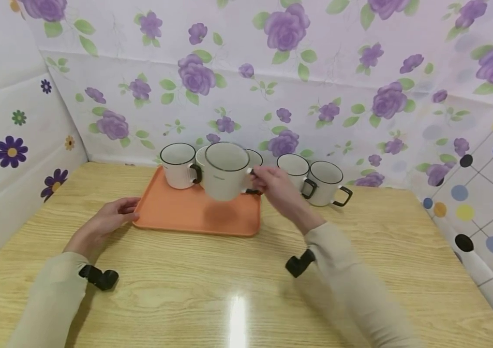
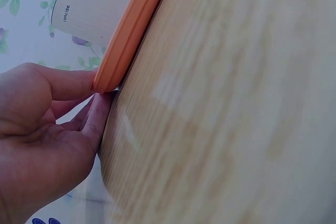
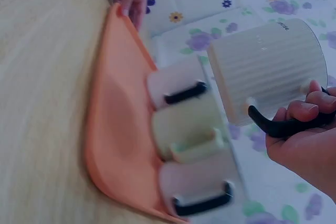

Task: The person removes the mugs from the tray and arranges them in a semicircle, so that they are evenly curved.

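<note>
My right hand (image 1: 278, 191) grips the black handle of a white ribbed mug (image 1: 224, 179) with a dark rim. This mug is raised over the orange tray (image 1: 176, 212), and its shadow falls on the tray. At the tray's left edge, my left hand (image 1: 109, 220) pinches the rim between thumb and fingers. Along the back of the tray stand three mugs: a white one (image 1: 178, 169) with a black handle at the left, a pale green one (image 3: 181, 129) with a pale handle in the middle, and another white one (image 3: 199, 184) at the right. The raised mug partly hides them in the head view.
Two more white mugs with black handles, one (image 1: 291, 166) behind the other (image 1: 326, 179), stand on the wooden table (image 1: 185, 280) to the right of the tray. A flowered cloth wall (image 1: 237, 106) rises behind, with patterned side walls at left and right.
</note>
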`<state>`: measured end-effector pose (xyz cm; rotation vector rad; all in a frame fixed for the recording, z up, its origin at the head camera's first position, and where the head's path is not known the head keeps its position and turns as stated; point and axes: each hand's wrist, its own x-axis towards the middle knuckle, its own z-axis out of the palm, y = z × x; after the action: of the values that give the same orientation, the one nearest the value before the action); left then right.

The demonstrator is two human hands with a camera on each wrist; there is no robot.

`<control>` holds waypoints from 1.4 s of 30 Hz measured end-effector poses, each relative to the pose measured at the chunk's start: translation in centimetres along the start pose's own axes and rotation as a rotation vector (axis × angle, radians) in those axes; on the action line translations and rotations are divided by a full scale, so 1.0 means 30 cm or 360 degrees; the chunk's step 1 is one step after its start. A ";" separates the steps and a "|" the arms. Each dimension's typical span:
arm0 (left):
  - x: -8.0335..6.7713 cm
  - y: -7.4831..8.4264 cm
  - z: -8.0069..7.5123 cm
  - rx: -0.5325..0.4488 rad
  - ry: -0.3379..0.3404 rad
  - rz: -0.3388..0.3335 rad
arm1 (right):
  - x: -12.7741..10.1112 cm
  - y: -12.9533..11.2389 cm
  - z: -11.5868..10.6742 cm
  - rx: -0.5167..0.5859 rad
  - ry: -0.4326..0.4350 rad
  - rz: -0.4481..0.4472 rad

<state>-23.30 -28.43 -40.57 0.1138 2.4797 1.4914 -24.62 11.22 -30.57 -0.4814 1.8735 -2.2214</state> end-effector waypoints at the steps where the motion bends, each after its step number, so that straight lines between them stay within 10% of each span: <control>1: 0.000 0.001 -0.001 0.0006 -0.0001 0.0000 | -0.007 -0.028 -0.020 0.0006 0.0030 -0.0013; 18: -0.002 0.008 0.005 0.0033 0.0008 0.0002 | -0.204 -0.371 -0.463 0.0518 0.0077 -0.0329; 30: -0.006 0.016 0.006 0.0037 -0.0002 -0.0001 | -0.314 -0.308 -0.758 0.0657 0.0316 -0.0275; 42: -0.004 0.009 0.004 -0.0012 0.0016 -0.0006 | -0.350 -0.193 -0.881 0.0744 0.0553 -0.0181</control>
<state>-23.17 -28.22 -40.36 0.1010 2.4804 1.5033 -24.26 40.24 -30.00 -0.1271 1.3997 -2.8530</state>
